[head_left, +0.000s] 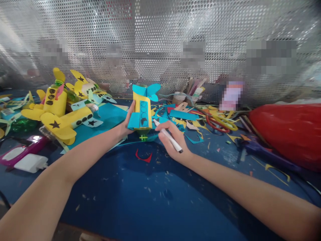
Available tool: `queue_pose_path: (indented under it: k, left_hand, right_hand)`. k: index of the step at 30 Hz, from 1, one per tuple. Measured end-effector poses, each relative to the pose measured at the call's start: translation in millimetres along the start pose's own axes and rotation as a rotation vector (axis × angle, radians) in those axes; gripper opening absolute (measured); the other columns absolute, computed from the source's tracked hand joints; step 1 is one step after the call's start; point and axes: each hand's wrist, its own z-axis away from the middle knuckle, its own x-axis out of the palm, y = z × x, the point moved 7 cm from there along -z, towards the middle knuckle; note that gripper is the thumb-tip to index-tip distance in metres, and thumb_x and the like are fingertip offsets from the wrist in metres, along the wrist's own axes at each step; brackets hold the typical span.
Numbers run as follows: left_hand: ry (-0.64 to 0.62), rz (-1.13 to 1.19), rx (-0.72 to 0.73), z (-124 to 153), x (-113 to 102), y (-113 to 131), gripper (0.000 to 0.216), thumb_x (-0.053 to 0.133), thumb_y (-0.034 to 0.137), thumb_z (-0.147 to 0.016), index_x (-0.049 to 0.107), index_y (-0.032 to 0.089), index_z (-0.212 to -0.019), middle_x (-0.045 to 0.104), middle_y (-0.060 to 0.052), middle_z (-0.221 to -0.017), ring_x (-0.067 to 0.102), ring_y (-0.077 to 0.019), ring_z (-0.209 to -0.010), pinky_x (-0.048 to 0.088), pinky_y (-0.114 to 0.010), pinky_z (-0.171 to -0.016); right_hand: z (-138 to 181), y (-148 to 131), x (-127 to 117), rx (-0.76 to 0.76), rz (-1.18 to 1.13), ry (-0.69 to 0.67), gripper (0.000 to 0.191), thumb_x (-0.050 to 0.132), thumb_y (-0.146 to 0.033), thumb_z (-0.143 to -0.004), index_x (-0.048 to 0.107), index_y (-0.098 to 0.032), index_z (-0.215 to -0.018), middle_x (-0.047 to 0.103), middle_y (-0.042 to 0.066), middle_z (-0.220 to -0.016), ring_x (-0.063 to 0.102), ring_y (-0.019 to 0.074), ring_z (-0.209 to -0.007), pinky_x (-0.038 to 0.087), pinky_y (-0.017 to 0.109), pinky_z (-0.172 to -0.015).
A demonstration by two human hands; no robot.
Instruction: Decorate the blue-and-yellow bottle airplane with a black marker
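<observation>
My left hand (129,121) is wrapped round the side of a toy plane (148,117) made from a green plastic bottle. Yellow paper covers its body, with blue paper wings and tail. Its green cap end points toward me. A blue strip on the body carries a row of drawn circles; the one nearest me is partly filled in black. In my right hand (175,135) is a white marker (175,143), gripped like a pen. Its tip points toward the plane and appears just apart from it. The marker's dark end faces me.
Several yellow paper-covered bottle planes (55,103) crowd the left, beside blue paper sheets (110,115) and a purple device (27,150). Coloured paper scraps (185,115), scissors (223,124) and a red bag (288,130) lie to the right. A perforated metal panel (155,36) stands behind.
</observation>
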Motion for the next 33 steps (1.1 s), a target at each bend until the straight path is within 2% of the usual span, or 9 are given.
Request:
queue_pose_path:
  k: [4, 8, 14, 21, 24, 29, 33]
  left_hand:
    - [-0.034, 0.010, 0.023, -4, -5, 0, 0.056, 0.037, 0.057, -0.098, 0.060, 0.020, -0.134, 0.077, -0.006, -0.096, 0.071, -0.0303, -0.099, 0.053, -0.048, -0.097]
    - [-0.058, -0.011, 0.011, -6, -6, -5, 0.058, 0.040, 0.059, -0.096, 0.061, 0.021, -0.134, 0.077, -0.009, -0.099, 0.071, -0.0318, -0.100, 0.054, -0.048, -0.096]
    - [0.014, -0.025, 0.042, -7, -7, -4, 0.053, 0.038, 0.055, -0.097, 0.063, 0.024, -0.132, 0.076, -0.006, -0.098, 0.070, -0.0295, -0.101, 0.055, -0.046, -0.093]
    - [-0.005, -0.029, 0.033, -6, -6, -4, 0.052, 0.040, 0.056, -0.096, 0.066, 0.022, -0.126, 0.076, -0.006, -0.089, 0.072, -0.0279, -0.087, 0.057, -0.044, -0.088]
    - [-0.028, -0.024, 0.018, -9, -7, -5, 0.056, 0.038, 0.060, -0.097, 0.067, 0.021, -0.125, 0.076, -0.006, -0.094, 0.073, -0.0270, -0.090, 0.057, -0.044, -0.091]
    - [-0.045, -0.003, 0.019, -9, -7, -4, 0.056, 0.031, 0.058, -0.100, 0.068, 0.022, -0.122, 0.077, -0.007, -0.103, 0.072, -0.0267, -0.101, 0.054, -0.044, -0.099]
    - [-0.061, 0.007, 0.014, -8, -4, -4, 0.057, 0.033, 0.060, -0.100, 0.066, 0.022, -0.126, 0.076, -0.007, -0.105, 0.072, -0.0281, -0.100, 0.053, -0.047, -0.100]
  right_hand:
    - [-1, 0, 1, -0.026, 0.031, 0.011, 0.021, 0.040, -0.023, -0.099, 0.060, -0.023, -0.091, 0.064, 0.003, -0.087, 0.058, 0.0173, -0.077, 0.044, 0.034, -0.071]
    - [0, 1, 5, -0.004, 0.049, -0.024, 0.020, 0.042, -0.019, -0.098, 0.060, -0.022, -0.090, 0.064, 0.002, -0.081, 0.058, 0.0151, -0.071, 0.044, 0.031, -0.067]
    - [0, -6, 6, -0.094, 0.097, -0.057, 0.020, 0.042, -0.014, -0.095, 0.058, -0.023, -0.086, 0.064, 0.000, -0.078, 0.056, 0.0138, -0.067, 0.044, 0.030, -0.067]
    - [-1, -4, 8, -0.073, 0.082, -0.082, 0.020, 0.042, -0.014, -0.095, 0.057, -0.022, -0.086, 0.063, 0.000, -0.077, 0.054, 0.0126, -0.065, 0.044, 0.028, -0.065]
    - [0, -2, 8, -0.044, 0.075, -0.074, 0.020, 0.041, -0.015, -0.096, 0.057, -0.022, -0.085, 0.063, 0.000, -0.077, 0.055, 0.0125, -0.065, 0.044, 0.028, -0.065]
    - [1, -3, 11, -0.095, 0.063, -0.113, 0.019, 0.042, -0.015, -0.096, 0.058, -0.022, -0.088, 0.063, 0.000, -0.079, 0.056, 0.0133, -0.068, 0.044, 0.028, -0.067]
    - [0, -2, 9, -0.058, 0.066, -0.079, 0.020, 0.042, -0.015, -0.097, 0.058, -0.022, -0.087, 0.063, 0.000, -0.078, 0.055, 0.0127, -0.066, 0.044, 0.028, -0.065]
